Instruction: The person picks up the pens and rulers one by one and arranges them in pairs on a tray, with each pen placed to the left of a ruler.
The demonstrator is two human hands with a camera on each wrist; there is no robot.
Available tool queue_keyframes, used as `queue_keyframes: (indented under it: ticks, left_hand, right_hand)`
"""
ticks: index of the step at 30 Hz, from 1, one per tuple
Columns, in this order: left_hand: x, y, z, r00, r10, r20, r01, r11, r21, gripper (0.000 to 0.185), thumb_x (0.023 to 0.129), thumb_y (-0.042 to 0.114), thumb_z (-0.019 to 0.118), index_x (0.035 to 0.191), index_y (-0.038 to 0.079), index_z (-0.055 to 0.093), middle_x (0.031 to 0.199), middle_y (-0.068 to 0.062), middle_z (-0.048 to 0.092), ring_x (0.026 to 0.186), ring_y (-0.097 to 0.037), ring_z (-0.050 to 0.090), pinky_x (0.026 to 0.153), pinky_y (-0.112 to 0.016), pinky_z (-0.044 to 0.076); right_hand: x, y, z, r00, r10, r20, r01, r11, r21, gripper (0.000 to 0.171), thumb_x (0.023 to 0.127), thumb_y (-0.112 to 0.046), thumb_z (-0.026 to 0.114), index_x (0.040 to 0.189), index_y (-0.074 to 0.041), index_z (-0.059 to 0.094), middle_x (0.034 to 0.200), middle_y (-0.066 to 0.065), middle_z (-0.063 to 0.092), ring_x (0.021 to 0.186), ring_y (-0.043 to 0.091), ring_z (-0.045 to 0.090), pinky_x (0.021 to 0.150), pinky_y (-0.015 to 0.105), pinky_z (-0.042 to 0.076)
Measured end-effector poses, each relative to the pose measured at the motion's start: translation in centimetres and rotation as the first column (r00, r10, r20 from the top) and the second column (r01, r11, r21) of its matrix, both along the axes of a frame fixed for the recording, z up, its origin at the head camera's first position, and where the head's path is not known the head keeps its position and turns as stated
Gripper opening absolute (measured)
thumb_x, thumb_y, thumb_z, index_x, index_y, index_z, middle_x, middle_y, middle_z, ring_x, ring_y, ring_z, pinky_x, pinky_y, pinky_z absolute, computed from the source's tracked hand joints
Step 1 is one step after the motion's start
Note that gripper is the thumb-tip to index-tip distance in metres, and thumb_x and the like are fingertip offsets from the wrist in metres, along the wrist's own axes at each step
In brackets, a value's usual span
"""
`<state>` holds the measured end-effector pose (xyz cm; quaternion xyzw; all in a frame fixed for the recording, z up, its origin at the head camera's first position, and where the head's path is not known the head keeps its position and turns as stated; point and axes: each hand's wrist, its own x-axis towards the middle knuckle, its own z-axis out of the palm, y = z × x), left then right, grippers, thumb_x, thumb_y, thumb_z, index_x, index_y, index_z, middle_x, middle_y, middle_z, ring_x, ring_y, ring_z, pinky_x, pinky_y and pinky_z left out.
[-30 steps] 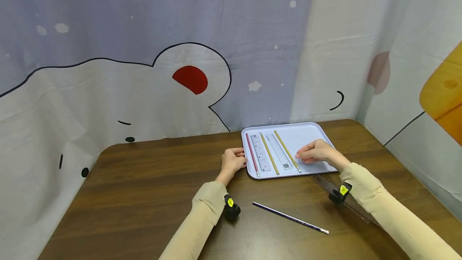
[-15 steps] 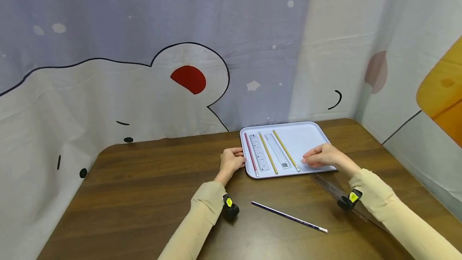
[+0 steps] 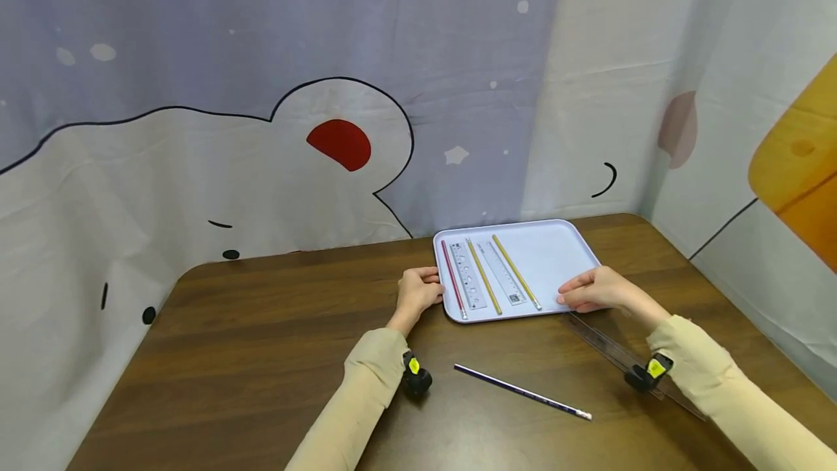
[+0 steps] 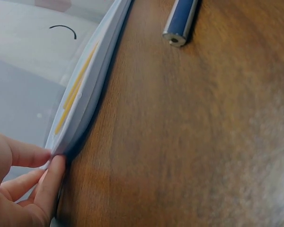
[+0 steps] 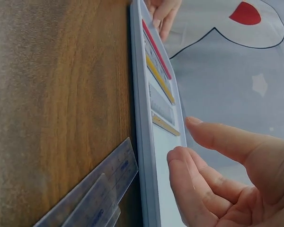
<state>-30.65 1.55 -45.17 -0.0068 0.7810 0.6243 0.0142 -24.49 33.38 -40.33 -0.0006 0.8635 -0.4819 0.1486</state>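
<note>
The tray [image 3: 556,253] sits right of centre in the head view, at the far side of the brown table [image 3: 261,355]. On its left half lie a red pencil [image 3: 452,277], a short clear ruler [image 3: 468,275], a yellow pencil [image 3: 484,276], a second clear ruler [image 3: 503,273] and another yellow pencil [image 3: 516,272], side by side in a row.

The left hand [image 3: 417,291] rests at the tray's left edge, fingertips [image 4: 51,166] pinching the rim. A second ago the right hand [image 3: 598,289] lay further in, fingers beside the rightmost yellow pencil; it has since slid back toward the lower right corner of the tray — its fingers [image 5: 213,142] now hang loose and slightly curled over the bare tray floor, holding nothing. That suggests the last yellow pencil has been set down and let go.

Off the tray, a dark blue pencil [image 3: 523,392] lies on the table low in the frame, and a long smoky ruler [image 3: 611,355] lies just below the tray's right corner — near the right hand, partly under its wrist.
</note>
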Motion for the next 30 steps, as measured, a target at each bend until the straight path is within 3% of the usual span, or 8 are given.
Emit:
queue_keyframes:
  ticks: [7,30]
  left_hand:
    - [-0.1,0.0,-0.2,1.0,0.008,0.002,-0.008,1.0,-0.016,0.041,0.075,-0.011,0.066,0.116,-0.006,0.066,0.102,-0.022,0.07,0.072,-0.017,0.066,0.063,-0.029,0.062]
    - [0.0,0.0,-0.1,1.0,-0.008,-0.008,0.008,1.0,0.017,0.04,0.074,-0.012,0.063,0.114,-0.008,0.066,0.1,-0.022,0.07,0.069,-0.013,0.064,0.063,-0.028,0.062]
  right_hand:
    - [0.8,0.3,-0.3,1.0,0.003,-0.009,-0.003,1.0,0.007,0.045,0.084,-0.017,0.073,0.114,0.015,0.062,0.086,0.003,0.073,0.076,0.006,0.065,0.071,0.025,0.061]
    - [3.0,1.5,-0.2,0.998,0.063,-0.01,-0.062,0.995,0.083,0.042,0.083,-0.019,0.074,0.109,0.012,0.065,0.089,0.004,0.073,0.079,0.008,0.064,0.075,0.03,0.061]
